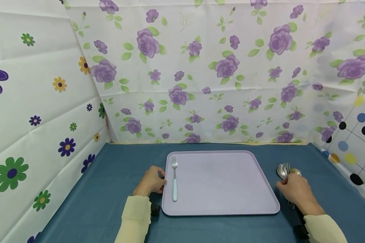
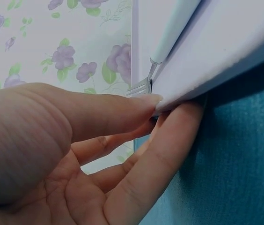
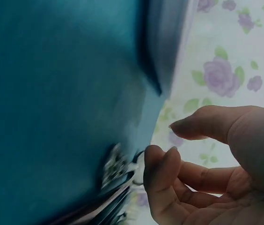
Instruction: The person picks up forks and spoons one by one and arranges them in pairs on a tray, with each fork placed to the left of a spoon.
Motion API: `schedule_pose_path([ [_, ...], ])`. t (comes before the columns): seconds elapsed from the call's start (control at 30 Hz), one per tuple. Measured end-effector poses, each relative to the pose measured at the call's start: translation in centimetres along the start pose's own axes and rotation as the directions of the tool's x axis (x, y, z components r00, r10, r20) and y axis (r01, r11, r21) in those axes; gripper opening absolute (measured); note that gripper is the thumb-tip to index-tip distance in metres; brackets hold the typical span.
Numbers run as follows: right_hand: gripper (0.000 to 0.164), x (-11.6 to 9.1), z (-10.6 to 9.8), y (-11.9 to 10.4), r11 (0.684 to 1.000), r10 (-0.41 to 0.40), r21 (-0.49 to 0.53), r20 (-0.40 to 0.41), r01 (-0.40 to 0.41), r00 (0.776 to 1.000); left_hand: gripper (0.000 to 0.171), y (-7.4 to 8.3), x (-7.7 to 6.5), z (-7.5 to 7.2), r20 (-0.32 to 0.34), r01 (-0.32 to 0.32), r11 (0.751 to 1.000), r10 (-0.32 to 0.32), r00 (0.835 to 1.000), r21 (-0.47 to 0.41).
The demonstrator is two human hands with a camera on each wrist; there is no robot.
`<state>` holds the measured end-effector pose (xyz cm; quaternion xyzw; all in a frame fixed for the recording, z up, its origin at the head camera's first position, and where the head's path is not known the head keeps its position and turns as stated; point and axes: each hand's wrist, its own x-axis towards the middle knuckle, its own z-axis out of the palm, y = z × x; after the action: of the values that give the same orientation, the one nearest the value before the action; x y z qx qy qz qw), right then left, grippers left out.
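Note:
A pale lilac tray lies on the blue cloth. Along its left side a fork with a pale handle rests, tines toward the back. My left hand pinches the tray's left rim; in the left wrist view the thumb is on top and fingers are beneath the edge. Right of the tray, my right hand hovers over a group of cutlery: a spoon, another fork and an ornate gold-toned piece. Its thumb stands apart from the bent fingers, nothing between them. The hand hides part of the cutlery.
Blue cloth covers the table around the tray. A floral sheet hangs at the back, a flower-patterned sheet on the left, and a dotted one on the right.

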<state>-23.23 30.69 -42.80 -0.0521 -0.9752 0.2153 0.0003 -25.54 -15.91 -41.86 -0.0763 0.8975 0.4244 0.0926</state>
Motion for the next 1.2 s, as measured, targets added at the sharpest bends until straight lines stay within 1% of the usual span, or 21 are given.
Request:
schedule_pose_path([
  [0.07,0.034,-0.06,0.05,0.49,1.000,0.016,-0.001,0.015,-0.016,1.000,0.020,0.02,-0.02,0.00,-0.001,0.000,1.000,0.000,1.000,0.001],
  [0.17,0.036,-0.15,0.04,1.00,0.999,0.033,0.007,0.027,-0.033,0.999,0.020,0.08,-0.10,-0.02,-0.002,-0.010,1.000,0.010,1.000,0.005],
  [0.33,0.039,-0.17,0.00,1.23,0.999,0.033,-0.008,0.011,-0.033,0.999,0.019,0.02,-0.14,-0.01,-0.003,-0.020,1.000,0.020,1.000,0.015],
  [0.5,0.039,-0.22,-0.15,1.16,0.997,0.076,-0.023,-0.005,-0.076,0.997,0.019,-0.02,-0.13,-0.05,0.001,-0.025,1.000,0.025,1.000,0.011],
  [0.57,0.038,-0.25,-0.17,1.13,0.996,0.080,-0.034,-0.014,-0.081,0.997,0.019,-0.01,-0.11,-0.09,0.002,-0.026,1.000,0.026,1.000,0.010],
  [0.73,0.035,-0.21,-0.23,1.00,0.996,0.056,-0.066,-0.028,-0.058,0.998,0.019,0.00,-0.08,-0.12,0.003,-0.024,1.000,0.024,1.000,0.006],
  [1.0,0.016,0.27,-0.55,0.75,0.995,0.032,-0.090,-0.039,-0.035,0.999,0.019,-0.08,-0.04,-0.26,0.007,-0.044,0.999,0.044,0.999,0.001],
  [1.07,0.016,0.33,-0.55,0.71,0.994,0.035,-0.099,-0.040,-0.039,0.999,0.019,-0.03,-0.08,-0.28,0.006,-0.043,0.999,0.043,0.999,0.004],
  [1.2,0.023,0.37,-0.53,0.51,0.993,0.045,-0.109,-0.032,-0.048,0.998,0.019,0.03,-0.22,-0.19,0.001,-0.037,0.999,0.037,0.999,0.008],
])
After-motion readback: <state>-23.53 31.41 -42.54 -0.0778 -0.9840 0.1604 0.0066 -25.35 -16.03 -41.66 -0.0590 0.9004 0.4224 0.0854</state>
